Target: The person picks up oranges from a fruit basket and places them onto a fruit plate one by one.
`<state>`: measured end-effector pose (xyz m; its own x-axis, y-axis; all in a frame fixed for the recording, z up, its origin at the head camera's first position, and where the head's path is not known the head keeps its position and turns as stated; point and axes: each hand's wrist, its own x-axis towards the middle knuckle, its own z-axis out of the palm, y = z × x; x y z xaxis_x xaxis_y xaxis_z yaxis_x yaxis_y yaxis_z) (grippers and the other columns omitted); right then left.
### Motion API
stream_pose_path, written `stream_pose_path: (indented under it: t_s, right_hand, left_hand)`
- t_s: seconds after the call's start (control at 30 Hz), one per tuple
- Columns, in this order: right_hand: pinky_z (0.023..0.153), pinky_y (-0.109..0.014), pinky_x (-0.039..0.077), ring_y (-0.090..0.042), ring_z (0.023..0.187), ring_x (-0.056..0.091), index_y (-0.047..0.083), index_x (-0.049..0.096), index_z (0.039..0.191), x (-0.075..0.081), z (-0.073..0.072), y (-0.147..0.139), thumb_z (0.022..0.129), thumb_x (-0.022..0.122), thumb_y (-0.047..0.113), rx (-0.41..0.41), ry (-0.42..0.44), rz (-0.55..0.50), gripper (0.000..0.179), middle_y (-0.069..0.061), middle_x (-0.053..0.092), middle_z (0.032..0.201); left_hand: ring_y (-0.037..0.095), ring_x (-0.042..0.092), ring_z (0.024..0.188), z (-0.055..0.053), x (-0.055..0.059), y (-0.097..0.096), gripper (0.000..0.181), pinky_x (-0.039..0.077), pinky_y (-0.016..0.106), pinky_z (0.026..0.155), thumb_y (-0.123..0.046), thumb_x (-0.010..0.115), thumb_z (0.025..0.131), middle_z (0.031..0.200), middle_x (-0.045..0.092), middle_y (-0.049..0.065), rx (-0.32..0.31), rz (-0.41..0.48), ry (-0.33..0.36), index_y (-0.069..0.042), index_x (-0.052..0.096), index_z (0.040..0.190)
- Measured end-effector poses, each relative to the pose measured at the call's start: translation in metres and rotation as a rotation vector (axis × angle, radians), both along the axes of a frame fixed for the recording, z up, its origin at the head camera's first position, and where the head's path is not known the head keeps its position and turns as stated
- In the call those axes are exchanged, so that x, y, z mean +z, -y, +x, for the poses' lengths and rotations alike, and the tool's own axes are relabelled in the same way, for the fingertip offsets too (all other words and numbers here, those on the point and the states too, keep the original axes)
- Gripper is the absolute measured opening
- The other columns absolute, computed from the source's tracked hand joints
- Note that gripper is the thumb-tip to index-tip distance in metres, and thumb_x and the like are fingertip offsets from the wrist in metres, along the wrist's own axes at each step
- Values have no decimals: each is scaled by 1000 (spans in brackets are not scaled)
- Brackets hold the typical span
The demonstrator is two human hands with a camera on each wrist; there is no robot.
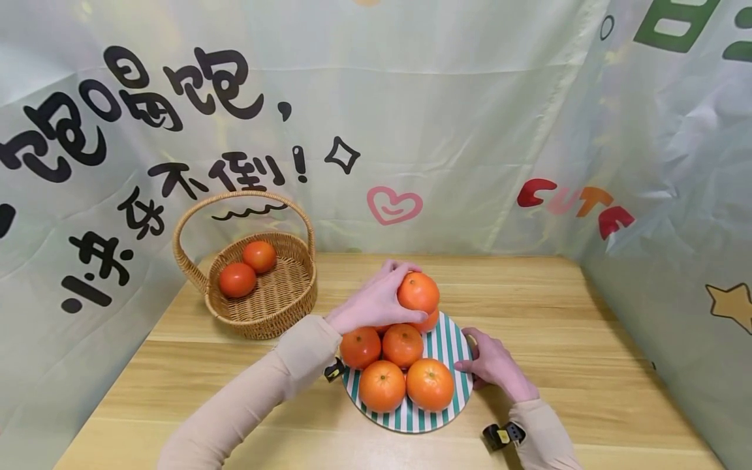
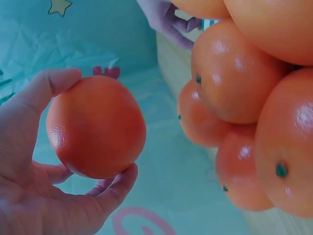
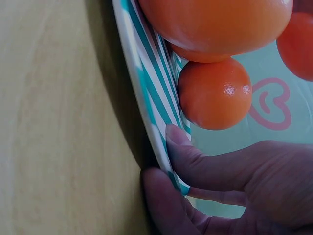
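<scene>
My left hand (image 1: 382,299) grips an orange (image 1: 419,292) between thumb and fingers, above the far side of a round plate (image 1: 448,339) with green and white stripes. In the left wrist view, that orange (image 2: 98,127) hangs apart from the other fruit. Several oranges sit close together on the plate, among them one at the front left (image 1: 382,386) and one at the front right (image 1: 431,385). Part of the group is hidden beneath the left hand. My right hand (image 1: 495,360) pinches the plate's right rim, its thumb on top and fingers below, as the right wrist view shows.
A wicker basket (image 1: 279,324) with a tall arched handle stands at the back left. Two red-orange fruits (image 1: 237,280) lie in its left part. Printed cloth (image 1: 464,130) walls the wooden table (image 1: 529,287) at the back and sides.
</scene>
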<state>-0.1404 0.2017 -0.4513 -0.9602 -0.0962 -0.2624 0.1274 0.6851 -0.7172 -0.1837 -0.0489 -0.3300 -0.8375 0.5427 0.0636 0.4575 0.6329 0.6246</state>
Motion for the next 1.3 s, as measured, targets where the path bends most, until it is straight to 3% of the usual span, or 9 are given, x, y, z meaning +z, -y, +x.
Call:
stream_pose_path:
  t_s: [0.23, 0.43, 0.67, 0.87, 1.3]
  right_hand:
    - [50, -32, 55, -18, 57, 60, 0, 43, 144, 0, 0, 0, 85, 78, 7, -2, -6, -12, 69, -12, 58, 84]
    - [51, -32, 55, -18, 57, 61, 0, 43, 144, 0, 0, 0, 84, 79, 7, 1, -6, -17, 70, -12, 59, 83]
    - [51, -32, 56, -18, 57, 61, 0, 42, 144, 1, 0, -1, 84, 79, 7, 3, -6, -12, 71, -12, 59, 83]
    - [50, -32, 56, -18, 55, 61, 3, 45, 143, 0, 0, 0, 83, 79, 6, -3, -11, -12, 69, -11, 59, 80]
    - [50, -33, 56, -18, 56, 61, 1, 46, 138, 1, 0, 0, 83, 79, 6, 2, -14, -15, 64, -11, 60, 79]
  left_hand:
    - [19, 57, 111, 1, -5, -16, 73, 52, 36, 94, -37, 78, 82, 134, 47, 6, -54, -61, -5, -24, 45, 145]
    - [18, 57, 113, 1, -9, -27, 73, 52, 31, 95, -33, 77, 86, 137, 46, 6, -93, -111, -6, -19, 43, 149]
    - [19, 56, 117, 4, -14, -37, 77, 52, 32, 98, -36, 76, 87, 143, 44, 6, -114, -192, 23, -20, 39, 152]
    - [18, 58, 113, 5, -20, -44, 77, 52, 33, 98, -35, 77, 86, 141, 45, 7, -131, -231, 3, -19, 40, 152]
    - [25, 38, 147, 6, -27, -54, 77, 38, 52, 117, -38, 75, 88, 159, 38, 8, -144, -327, 9, -17, 40, 153]
